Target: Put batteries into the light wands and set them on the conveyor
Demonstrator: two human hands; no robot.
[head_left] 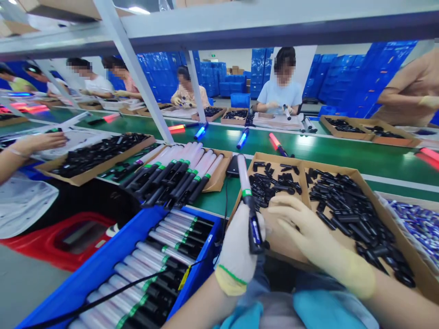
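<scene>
A light stick point(244, 180) with a clear tube, green band and black handle is held upright and slightly tilted in my left hand point(238, 246), which wears a white glove. The handle's compartment shows a blue battery-like piece inside. My right hand point(302, 224), in a pale yellow glove, hovers over the near side of a cardboard tray point(302, 183) of small black parts. Its fingers are apart, and no object shows in them. Many black pieces point(346, 210) lie in the tray's right section.
A blue crate point(206, 224) of light sticks stands at lower left, a cable across it. More sticks point(185, 169) are piled behind. Lit sticks point(243, 138) lie on the green conveyor point(219, 151). Blue-white cells point(414, 224) fill a box at right. People sit opposite; a person's hand point(44, 141) is at left.
</scene>
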